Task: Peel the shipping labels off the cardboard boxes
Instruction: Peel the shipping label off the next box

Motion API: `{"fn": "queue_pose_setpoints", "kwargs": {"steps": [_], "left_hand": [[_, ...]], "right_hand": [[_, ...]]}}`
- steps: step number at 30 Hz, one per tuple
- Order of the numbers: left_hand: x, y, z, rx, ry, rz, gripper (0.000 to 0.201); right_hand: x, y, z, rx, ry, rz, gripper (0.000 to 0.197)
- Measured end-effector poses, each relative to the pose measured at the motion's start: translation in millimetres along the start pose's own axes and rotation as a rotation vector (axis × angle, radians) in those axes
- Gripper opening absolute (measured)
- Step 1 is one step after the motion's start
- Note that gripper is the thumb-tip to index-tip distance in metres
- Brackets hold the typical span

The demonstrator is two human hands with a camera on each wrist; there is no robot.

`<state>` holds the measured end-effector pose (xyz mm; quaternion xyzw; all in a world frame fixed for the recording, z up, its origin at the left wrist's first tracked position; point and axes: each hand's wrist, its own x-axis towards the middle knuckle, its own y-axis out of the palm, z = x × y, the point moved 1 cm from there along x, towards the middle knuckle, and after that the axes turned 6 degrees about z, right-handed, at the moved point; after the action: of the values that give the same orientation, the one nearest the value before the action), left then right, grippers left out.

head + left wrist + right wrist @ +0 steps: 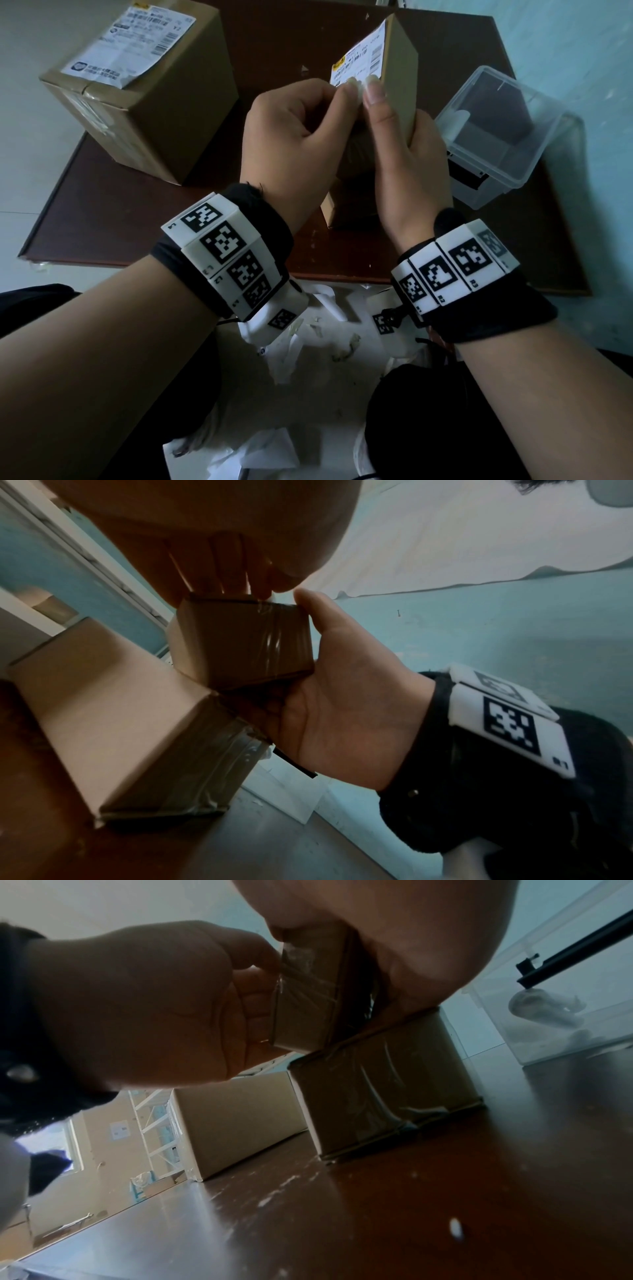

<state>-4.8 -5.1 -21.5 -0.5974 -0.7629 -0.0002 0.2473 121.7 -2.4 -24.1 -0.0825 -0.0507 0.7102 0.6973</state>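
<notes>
A small cardboard box (399, 61) is held tilted up over the brown table (137, 219). A white shipping label (359, 58) covers its left face. My left hand (349, 90) pinches the label's near corner between thumb and forefinger. My right hand (399, 109) grips the box, thumb on its near edge and fingers round the right side. In the left wrist view the taped end of the held box (246, 642) sits against my right palm. A second small box (383, 1083) lies on the table right under it. A bigger box (144, 102) with its own label (130, 44) stands at the far left.
A clear plastic container (496, 137) stands on the table's right side, close to my right hand. Torn white label scraps (308, 342) lie below the table's near edge, between my forearms. A pale blue wall runs along the right.
</notes>
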Motion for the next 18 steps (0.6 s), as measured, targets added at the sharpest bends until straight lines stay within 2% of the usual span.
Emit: {"fn": "queue_pose_setpoints", "kwargs": {"steps": [10,18], "left_hand": [[-0.8,0.6,0.3,0.012,-0.003,-0.019,0.031],[-2.9,1.4,-1.5,0.002,0.020,-0.016,0.029]], "right_hand": [[0.4,0.4,-0.4,-0.014,-0.001,-0.005,0.054],[-1.4,-0.6,2.0,-0.029,0.001,-0.007,0.050]]}}
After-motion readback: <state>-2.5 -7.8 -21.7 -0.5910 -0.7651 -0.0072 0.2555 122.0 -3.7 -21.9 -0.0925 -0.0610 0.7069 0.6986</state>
